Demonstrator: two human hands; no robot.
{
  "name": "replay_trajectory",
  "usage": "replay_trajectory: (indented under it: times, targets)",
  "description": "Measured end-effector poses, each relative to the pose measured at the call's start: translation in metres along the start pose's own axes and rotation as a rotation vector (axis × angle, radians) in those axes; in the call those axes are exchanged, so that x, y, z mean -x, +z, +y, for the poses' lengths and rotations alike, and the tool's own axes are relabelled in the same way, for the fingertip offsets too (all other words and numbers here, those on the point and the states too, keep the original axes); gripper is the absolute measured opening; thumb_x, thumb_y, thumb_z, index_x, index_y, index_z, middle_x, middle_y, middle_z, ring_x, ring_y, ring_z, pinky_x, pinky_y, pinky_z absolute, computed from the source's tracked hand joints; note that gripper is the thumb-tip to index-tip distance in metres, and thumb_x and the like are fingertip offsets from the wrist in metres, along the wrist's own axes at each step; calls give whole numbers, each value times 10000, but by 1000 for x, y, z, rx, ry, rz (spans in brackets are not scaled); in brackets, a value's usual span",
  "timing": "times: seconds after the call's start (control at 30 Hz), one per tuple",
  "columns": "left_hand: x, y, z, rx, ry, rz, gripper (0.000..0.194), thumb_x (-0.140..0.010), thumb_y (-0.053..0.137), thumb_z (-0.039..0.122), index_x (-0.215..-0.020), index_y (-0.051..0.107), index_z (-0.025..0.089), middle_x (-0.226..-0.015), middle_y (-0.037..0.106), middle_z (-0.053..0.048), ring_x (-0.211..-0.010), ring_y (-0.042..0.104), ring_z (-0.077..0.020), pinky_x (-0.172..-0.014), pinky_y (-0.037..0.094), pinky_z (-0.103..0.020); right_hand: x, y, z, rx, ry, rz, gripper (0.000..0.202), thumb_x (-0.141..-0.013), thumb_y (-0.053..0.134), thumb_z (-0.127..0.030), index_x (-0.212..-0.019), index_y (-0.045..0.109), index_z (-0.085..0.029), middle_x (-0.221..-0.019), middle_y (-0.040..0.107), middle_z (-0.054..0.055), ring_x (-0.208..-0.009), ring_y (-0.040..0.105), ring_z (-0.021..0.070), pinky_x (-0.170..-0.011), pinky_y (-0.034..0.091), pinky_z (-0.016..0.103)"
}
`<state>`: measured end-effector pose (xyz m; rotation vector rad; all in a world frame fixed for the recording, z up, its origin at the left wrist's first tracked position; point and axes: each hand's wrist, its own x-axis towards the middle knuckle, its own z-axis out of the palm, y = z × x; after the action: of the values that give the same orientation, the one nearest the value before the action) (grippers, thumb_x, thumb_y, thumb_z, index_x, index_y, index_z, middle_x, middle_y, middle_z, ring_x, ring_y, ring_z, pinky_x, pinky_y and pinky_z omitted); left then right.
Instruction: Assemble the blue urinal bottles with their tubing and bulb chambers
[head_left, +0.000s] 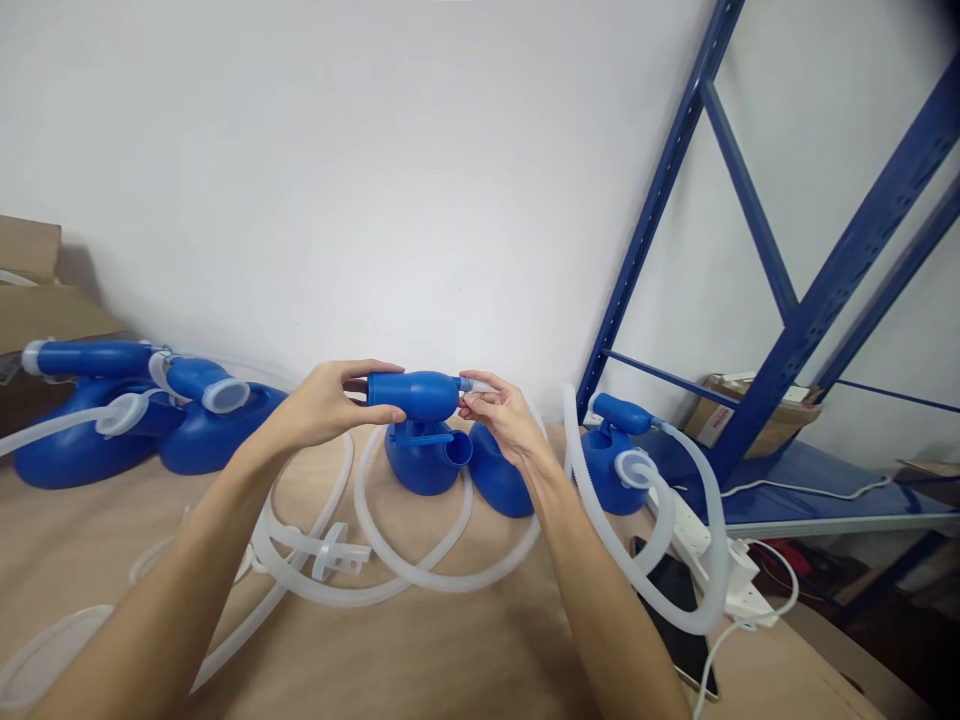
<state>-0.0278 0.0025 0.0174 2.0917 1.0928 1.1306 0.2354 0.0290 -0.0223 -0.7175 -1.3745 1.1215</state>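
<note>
While the left hand wraps the wide end of a blue cylinder, thumb on the near side and fingers spread over the far side, the right hand pinches a clear tube end at the narrow tip. Cylinder lies level above the worktop, over a blue bottle at its 6 o'clock; a second bottle sits at about 4 to 5 o'clock, and a clear cap at about 7.

Handling, by eye: cylinder looks like light, hollow plastic — stiff enough to grip, smooth enough to twist in a loose hold. Broad barrel seems the best place for a full grasp. Tube end likely gives a little, so a close pinch near the joint should serve better than a hold further back. Pale hose looks springy and may tug. Nothing seems fragile.

Hard to make out: right fingers cover part of the joint — cannot tell how far the tube seats. Cannot tell whether cylinder and lower bottle touch or join. Left palm hides the wide end. Right forearm crosses part of the second bottle.
</note>
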Motion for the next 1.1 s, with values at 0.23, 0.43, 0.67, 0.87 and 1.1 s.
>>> replay_trajectory:
  times: [0.23, 0.43, 0.67, 0.87, 1.1]
  targets:
    - [1, 2, 5, 3, -50, 36, 628, -650, 902, 470, -1210, 761, 221, -1104, 804, -74, -997, 753, -318, -875, 618, -389, -4, -1, 7, 50, -107, 9, 452, -690, 856, -337, -1108, 734, -213, -738, 728, 0, -676, 667, 155, -747, 586, 335]
    - [0, 5, 10, 192, -179, 68, 518, -581, 931, 463, -1015, 814, 206, -940, 814, -56, -904, 764, -299, -823, 646, -368, -5, 3, 14, 139, -202, 21, 369, -775, 779, -321, -1128, 711, -236, -781, 714, -8, -745, 681, 162, -819, 589, 347]
    - [-3, 6, 2, 447, -322, 84, 438, -549, 949, 466, -823, 798, 160, -783, 770, -57, -767, 745, -239, -768, 671, -362, -7, 9, 24, 253, -320, 30, 350, -876, 704, -366, -1198, 661, -235, -885, 741, 25, -860, 715, 188, -873, 587, 357]
    - [0, 0, 3, 365, -269, 44, 529, -575, 934, 509, -972, 813, 181, -913, 798, -71, -864, 766, -270, -813, 671, -379, -7, 5, 24, 263, -358, -17, 420, -884, 715, -431, -1262, 640, -264, -1220, 727, 65, -1077, 698, 210, -978, 572, 382]
    - [1, 1, 4, 349, -234, 25, 532, -596, 929, 527, -1001, 811, 202, -964, 800, -67, -933, 758, -275, -806, 661, -343, -7, 6, 28, 195, -370, 23, 503, -853, 756, -475, -1288, 653, -244, -994, 753, 44, -931, 704, 198, -915, 581, 365]
